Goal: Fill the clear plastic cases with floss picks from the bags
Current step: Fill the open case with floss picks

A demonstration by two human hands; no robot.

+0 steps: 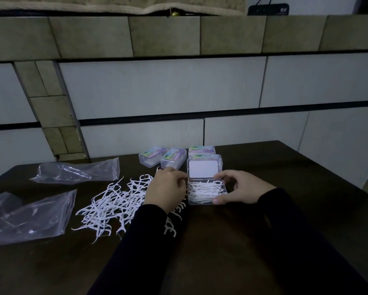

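Loose picks [113,207] are heaped on the desk [264,241] left of the left grip [166,191], two empty bags [30,216] beyond them, closed cases [170,159] behind. The open case [206,191], filled with picks, is held between both grips. The right grip [240,189] is curled round its right side, thumb at the near corner; the left grip's fingers are curled against its left edge.
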